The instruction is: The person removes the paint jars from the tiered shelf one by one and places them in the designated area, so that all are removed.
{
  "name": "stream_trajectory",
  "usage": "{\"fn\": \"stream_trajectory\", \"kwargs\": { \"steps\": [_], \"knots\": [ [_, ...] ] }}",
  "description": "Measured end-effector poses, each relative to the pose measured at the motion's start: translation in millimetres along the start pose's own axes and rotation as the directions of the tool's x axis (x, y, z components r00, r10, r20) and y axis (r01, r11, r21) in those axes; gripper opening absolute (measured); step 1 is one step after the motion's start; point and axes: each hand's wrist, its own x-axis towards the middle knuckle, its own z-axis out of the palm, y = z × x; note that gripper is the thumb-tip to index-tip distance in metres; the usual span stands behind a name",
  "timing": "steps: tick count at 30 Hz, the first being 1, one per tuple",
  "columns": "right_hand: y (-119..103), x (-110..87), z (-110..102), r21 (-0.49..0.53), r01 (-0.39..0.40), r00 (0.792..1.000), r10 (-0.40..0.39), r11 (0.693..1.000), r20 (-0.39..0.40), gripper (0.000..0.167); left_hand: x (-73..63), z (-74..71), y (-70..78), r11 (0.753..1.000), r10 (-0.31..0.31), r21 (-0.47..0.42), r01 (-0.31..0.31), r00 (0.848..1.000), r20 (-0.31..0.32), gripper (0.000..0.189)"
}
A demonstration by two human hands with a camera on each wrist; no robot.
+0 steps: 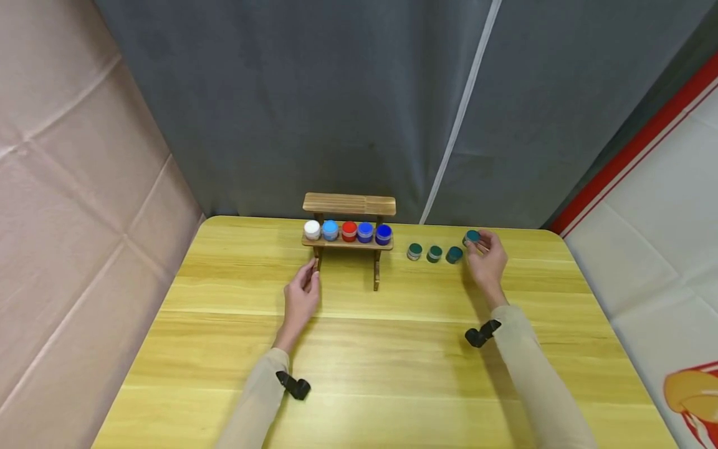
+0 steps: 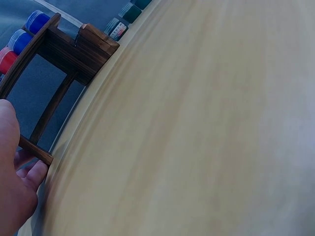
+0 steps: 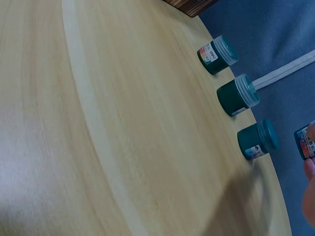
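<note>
A small two-tier wooden rack (image 1: 349,243) stands toward the back of the table. Its lower shelf bears a row of paint jars: white (image 1: 311,230), light blue (image 1: 330,230), red (image 1: 349,231) and two dark blue ones (image 1: 374,234). My left hand (image 1: 301,299) grips the rack's left leg low down, thumb and fingers on either side in the left wrist view. Farther right, my right hand (image 1: 488,259) pinches a teal paint jar (image 1: 472,236), raised off the table. In the right wrist view that jar (image 3: 305,142) shows a printed label at the frame's edge.
Left of the right hand, three green and teal jars (image 1: 434,254) stand in a row on the wooden table (image 1: 381,374). A grey curtain (image 1: 336,112) hangs behind the table's back edge. Pale panels (image 1: 84,218) flank both sides.
</note>
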Motion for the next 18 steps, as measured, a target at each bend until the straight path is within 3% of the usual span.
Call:
{"fn": "stream_trajectory", "kwargs": {
  "steps": [18],
  "knots": [
    [24.6, -4.7, -6.5, -0.054, -0.057, 0.998, 0.056, 0.997, -0.02, 0.039, -0.9, -0.7, 0.1, 0.999, -0.01, 0.042, 0.01, 1.0, 0.007, 0.04]
  ]
}}
